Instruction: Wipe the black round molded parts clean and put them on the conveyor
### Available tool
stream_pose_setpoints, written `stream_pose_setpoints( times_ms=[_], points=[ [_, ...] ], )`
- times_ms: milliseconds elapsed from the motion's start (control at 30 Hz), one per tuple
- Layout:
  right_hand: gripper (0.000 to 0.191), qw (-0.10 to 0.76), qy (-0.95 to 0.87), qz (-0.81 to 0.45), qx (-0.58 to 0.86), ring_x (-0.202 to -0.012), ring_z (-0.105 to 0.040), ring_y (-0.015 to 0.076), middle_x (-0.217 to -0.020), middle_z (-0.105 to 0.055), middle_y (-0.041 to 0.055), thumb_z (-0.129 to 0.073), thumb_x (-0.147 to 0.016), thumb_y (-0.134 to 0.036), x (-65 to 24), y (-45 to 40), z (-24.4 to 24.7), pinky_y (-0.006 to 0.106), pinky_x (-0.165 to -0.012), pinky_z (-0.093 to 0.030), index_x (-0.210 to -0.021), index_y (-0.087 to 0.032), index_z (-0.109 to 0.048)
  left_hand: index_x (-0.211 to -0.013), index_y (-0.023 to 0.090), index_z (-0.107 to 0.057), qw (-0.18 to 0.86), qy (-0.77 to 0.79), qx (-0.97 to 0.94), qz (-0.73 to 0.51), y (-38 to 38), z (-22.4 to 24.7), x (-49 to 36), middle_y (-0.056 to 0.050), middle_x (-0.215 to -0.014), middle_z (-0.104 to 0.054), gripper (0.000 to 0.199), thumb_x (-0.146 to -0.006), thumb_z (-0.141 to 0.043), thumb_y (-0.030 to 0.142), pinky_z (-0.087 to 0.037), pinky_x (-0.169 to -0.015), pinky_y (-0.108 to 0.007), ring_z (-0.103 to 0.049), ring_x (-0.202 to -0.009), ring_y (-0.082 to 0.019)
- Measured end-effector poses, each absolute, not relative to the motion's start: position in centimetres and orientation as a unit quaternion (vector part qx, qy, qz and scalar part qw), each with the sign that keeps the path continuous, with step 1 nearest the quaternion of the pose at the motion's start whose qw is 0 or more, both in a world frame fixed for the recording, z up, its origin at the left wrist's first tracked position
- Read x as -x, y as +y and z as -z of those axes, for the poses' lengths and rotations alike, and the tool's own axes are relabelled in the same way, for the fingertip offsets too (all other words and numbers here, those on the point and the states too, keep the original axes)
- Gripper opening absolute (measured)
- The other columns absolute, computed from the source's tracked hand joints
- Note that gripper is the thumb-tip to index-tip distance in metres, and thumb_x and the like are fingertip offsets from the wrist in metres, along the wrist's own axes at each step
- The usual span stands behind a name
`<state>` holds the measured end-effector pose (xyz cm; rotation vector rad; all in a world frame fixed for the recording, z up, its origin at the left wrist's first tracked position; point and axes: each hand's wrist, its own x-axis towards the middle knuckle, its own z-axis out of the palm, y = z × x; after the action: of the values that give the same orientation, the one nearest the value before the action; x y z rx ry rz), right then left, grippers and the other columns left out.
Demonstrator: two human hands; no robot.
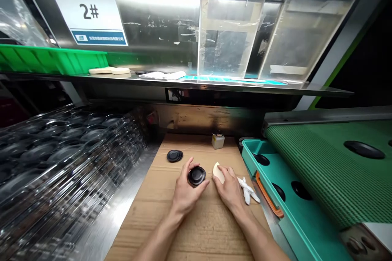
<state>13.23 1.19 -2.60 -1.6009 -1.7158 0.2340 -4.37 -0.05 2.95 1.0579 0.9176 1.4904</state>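
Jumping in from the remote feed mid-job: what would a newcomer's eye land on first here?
The left hand grips a black disc over the cardboard, beside the right hand on a cream pad. A stack of clear trays fills the left side, and a green belt the right. A "2#" sign sits above.

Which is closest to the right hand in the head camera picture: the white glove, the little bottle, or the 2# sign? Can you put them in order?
Starting from the right hand:

1. White glove: just to the hand's right, on the cardboard.
2. Little bottle: straight ahead, at the cardboard's far end.
3. 2# sign: far ahead and left, above the shelf.
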Motion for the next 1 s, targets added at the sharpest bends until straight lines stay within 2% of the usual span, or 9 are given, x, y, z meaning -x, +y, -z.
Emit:
stream_pose_setpoints(
  times_ms=[233, 500, 767, 1000],
  points=[
    [0.041, 0.374, -0.675, -0.074, 0.631, -0.103, -0.057, 0.023, -0.114, -0.055, 0.0093, -0.049, -0.088, -0.038, -13.4, 1.1, 2.6, 0.037, -0.09, -0.046, -0.124, -0.021, -0.054, -0.134, 0.024, -0.045, 0.479, 0.379, -0.52, -0.597, -1.6, -3.6, 3.7, -0.009, -0.123, -0.059, 0.085, -0.058, -0.081, 0.013, -0.023, -0.112, -0.037, -0.046, -0.123, -0.026],
    [0.043, 0.362, -0.677, -0.065, 0.637, -0.104, -0.057, 0.0238, -0.116, -0.054, 0.0099, -0.049, -0.087, -0.039, -13.5, 1.2, 2.9, 0.038, -0.091, -0.045, -0.125, -0.02, -0.054, -0.134, 0.023, -0.046, 0.435, 0.377, -0.559, -0.597, -1.6, -3.4, 3.7, -0.01, -0.126, -0.058, 0.079, -0.062, -0.079, 0.015, -0.024, -0.112, -0.037, -0.047, -0.123, -0.026],
    [0.044, 0.363, -0.68, -0.068, 0.633, -0.105, -0.057, 0.0244, -0.117, -0.054, 0.0101, -0.051, -0.087, -0.039, -13.3, 1.0, 2.7, 0.039, -0.091, -0.046, -0.127, -0.021, -0.052, -0.125, 0.021, -0.054, 0.467, 0.376, -0.511, -0.616, -1.7, -3.8, 3.7, -0.01, -0.122, -0.061, 0.075, -0.056, -0.08, 0.009, -0.024, -0.112, -0.036, -0.047, -0.123, -0.026],
    [0.054, 0.358, -0.676, -0.063, 0.641, -0.11, -0.055, 0.0265, -0.123, -0.053, 0.012, -0.051, -0.086, -0.039, -13.3, 1.1, 3.0, 0.042, -0.094, -0.045, -0.136, -0.02, -0.042, -0.119, 0.021, -0.059, 0.489, 0.38, -0.475, -0.625, -1.7, -4.1, 3.4, -0.01, -0.121, -0.061, 0.067, -0.056, -0.079, 0.006, -0.027, -0.111, -0.035, -0.043, -0.127, -0.026]
  ],
)
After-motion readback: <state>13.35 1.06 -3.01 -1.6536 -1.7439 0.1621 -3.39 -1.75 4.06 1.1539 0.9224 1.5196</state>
